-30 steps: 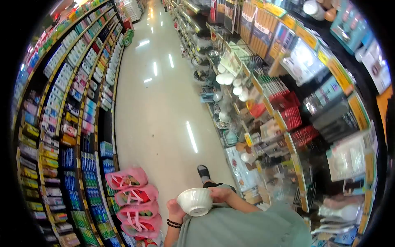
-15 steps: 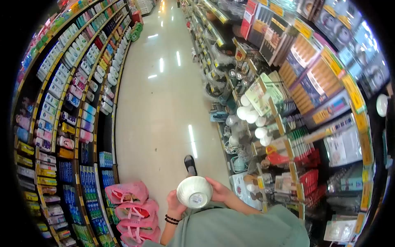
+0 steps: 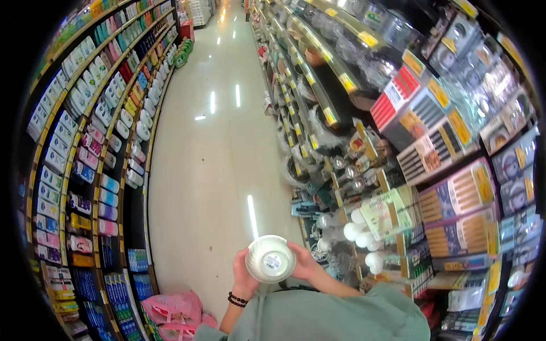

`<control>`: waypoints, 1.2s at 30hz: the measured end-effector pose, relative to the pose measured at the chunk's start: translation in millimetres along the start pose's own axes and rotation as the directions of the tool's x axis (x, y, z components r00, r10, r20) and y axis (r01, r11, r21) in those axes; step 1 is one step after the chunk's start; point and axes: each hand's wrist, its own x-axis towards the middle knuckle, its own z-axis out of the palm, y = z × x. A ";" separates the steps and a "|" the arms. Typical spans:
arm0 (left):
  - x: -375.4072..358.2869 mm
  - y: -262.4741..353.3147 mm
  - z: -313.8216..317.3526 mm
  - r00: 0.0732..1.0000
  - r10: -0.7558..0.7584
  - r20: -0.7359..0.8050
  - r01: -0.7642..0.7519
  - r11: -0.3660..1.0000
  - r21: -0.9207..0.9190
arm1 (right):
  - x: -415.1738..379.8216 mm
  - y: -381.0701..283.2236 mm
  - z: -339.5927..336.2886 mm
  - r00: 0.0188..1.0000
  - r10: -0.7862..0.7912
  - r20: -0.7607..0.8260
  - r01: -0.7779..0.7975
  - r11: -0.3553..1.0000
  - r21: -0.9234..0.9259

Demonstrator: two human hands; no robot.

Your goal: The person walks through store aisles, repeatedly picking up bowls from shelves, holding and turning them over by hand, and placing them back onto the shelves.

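Note:
A white bowl (image 3: 270, 250) is held in front of my body, its underside facing me, with a small printed sticker (image 3: 272, 262) on the base. My left hand (image 3: 244, 274) grips its left side; dark beaded bracelets circle that wrist. On the opposite rim, my right hand (image 3: 303, 262) is closed around the edge. Some fingers of both hands are hidden behind the bowl.
Shelves of bottles (image 3: 51, 187) line the left of the aisle floor (image 3: 199, 187). Pink bags (image 3: 173, 310) stand at the lower left. To the right, racks hold boxed chopsticks (image 3: 455, 193), white ladle-like utensils (image 3: 364, 234) and wrapped kitchenware.
My view has shifted forward along the aisle, and the pink bags now sit lower in the frame. The bowl has tilted slightly, showing its base sticker more squarely. Both hands keep their hold.

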 end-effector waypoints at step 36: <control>550.7 346.3 176.6 0.986 -0.147 0.081 0.140 0.987 0.078 | 440.3 -452.3 168.8 0.936 -0.287 0.202 0.260 0.954 0.151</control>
